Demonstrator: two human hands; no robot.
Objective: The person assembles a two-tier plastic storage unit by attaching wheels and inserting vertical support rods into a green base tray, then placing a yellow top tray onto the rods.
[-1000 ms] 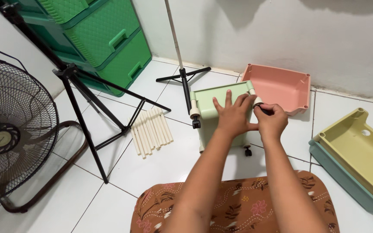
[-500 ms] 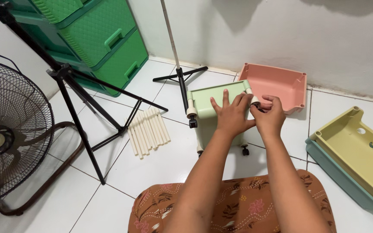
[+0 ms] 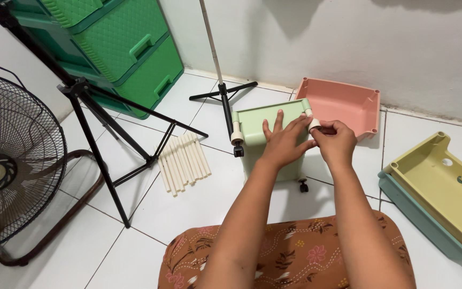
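Floor: the white tiled floor (image 3: 199, 214) is carrying everything here, running up to a pale wall at the back.
Fan: a black wire-caged fan (image 3: 12, 171) is standing at the left edge on a curved brown base.
Drawer unit: a green plastic drawer unit (image 3: 129, 48) is sitting in the far left corner.
Tripod: a black tripod (image 3: 89, 115) is spreading its legs in front of the drawers; a second thin stand (image 3: 221, 88) is rising near the wall.
Yellow and teal trays: a yellow tray (image 3: 445, 187) is lying nested on a teal one (image 3: 429, 227) at the right.
Pink tray: a pink tray (image 3: 340, 104) is lying open side up against the wall, just behind the green one.
Green tray: the pale green tray (image 3: 260, 120) is lying upside down on the floor in front of the person, with small black casters sticking out at its corners.
Left hand: the left hand (image 3: 284, 142) is lying flat and spread open on the green tray's underside, pressing it and gripping nothing.
Right hand: the right hand (image 3: 338, 142) is pinching closed around the corner fitting (image 3: 314, 123) at the green tray's right rear corner; the piece is mostly hidden by the fingers.
Tubes: a bundle of cream tubes (image 3: 185, 160) is lying side by side on the floor, left of the green tray and apart from it.
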